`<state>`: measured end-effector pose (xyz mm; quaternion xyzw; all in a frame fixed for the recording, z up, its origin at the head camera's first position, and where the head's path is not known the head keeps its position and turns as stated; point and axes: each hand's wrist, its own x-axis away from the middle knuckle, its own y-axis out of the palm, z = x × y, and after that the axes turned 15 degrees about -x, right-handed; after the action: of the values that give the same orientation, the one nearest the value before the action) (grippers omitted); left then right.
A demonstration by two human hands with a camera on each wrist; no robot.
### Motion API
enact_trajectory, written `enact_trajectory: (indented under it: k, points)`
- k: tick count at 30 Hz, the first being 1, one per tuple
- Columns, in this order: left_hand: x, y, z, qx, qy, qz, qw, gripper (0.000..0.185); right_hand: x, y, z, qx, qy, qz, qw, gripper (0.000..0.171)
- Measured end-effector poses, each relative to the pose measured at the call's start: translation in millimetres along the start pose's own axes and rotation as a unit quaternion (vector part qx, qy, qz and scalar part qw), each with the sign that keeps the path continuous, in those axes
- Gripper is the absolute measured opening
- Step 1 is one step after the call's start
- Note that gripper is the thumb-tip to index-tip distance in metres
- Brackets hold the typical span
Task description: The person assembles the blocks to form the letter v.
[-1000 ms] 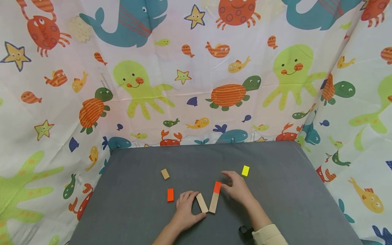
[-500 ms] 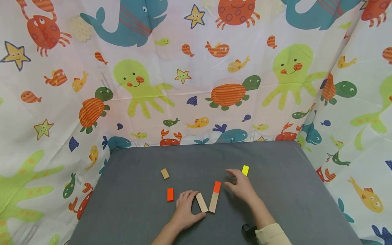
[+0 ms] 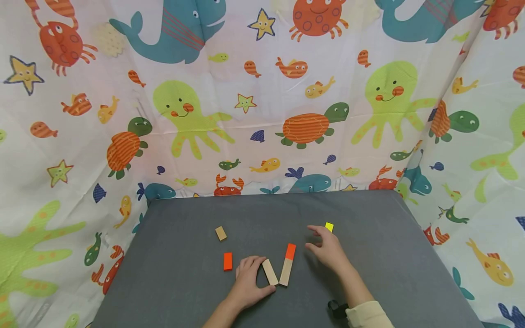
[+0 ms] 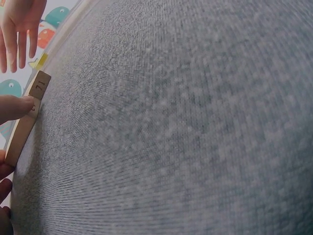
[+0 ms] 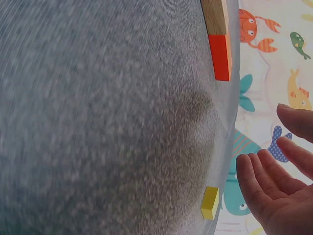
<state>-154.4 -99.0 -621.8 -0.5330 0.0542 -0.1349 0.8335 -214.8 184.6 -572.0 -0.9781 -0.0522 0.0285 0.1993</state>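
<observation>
our left hand point(image 3: 246, 282) rests on the grey desk point(image 3: 184, 282), fingers curled round the plain wooden block point(image 3: 270, 271) and pinching it, so it is holding that piece. the block lies flat at the near middle of the desk, its lower end touching the foot of the long block with the orange tip point(image 3: 287, 265), the two making a narrow v. our right hand point(image 3: 326, 249) hovers with fingers loosely spread and holds nothing; it sits between the orange tip and the small yellow block point(image 3: 329, 226), which lies just beyond the fingertips. an orange block point(image 3: 228, 261) lies just left of our left hand, and a small wooden block point(image 3: 221, 233) sits farther back.

as we judge it, the risk lies at the v: if our left hand shifts or presses sideways, the plain block could push the long one out of line. our right hand, reaching over, could flick the yellow block away, since it is small and light, or brush the orange tip with the wrist.
</observation>
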Motion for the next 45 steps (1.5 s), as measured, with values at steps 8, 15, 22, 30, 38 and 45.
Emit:
enact_trajectory:
  k: [8, 15, 22, 30, 38, 45]
  points:
    - [0.8, -0.4, -1.1, 0.003, -0.004, 0.004, 1.0, 0.084, -3, -5, 0, -0.004, -0.002, -0.001, 1.0, 0.061]
    - [-1.0, 1.8, -1.6, 0.001, 0.0, 0.002, 1.0, 0.084, -4, -10, 4, 0.001, 0.005, 0.013, 1.0, 0.063]
    - [-0.7, 1.5, -0.4, 0.003, -0.003, 0.001, 1.0, 0.084, -6, -15, 2, 0.001, 0.006, 0.013, 1.0, 0.062]
    - [0.0, -0.4, 1.5, 0.001, -0.007, -0.005, 1.0, 0.084, -7, -21, 7, 0.016, 0.002, 0.019, 1.0, 0.062]
    - [0.2, 0.3, 1.0, 0.003, -0.003, -0.002, 1.0, 0.083, -7, -25, 10, 0.032, 0.004, 0.026, 0.999, 0.063]
    - [-1.1, 0.6, 0.6, 0.007, -0.011, -0.007, 0.9999, 0.083, -8, -30, 10, 0.039, 0.017, 0.026, 0.999, 0.063]
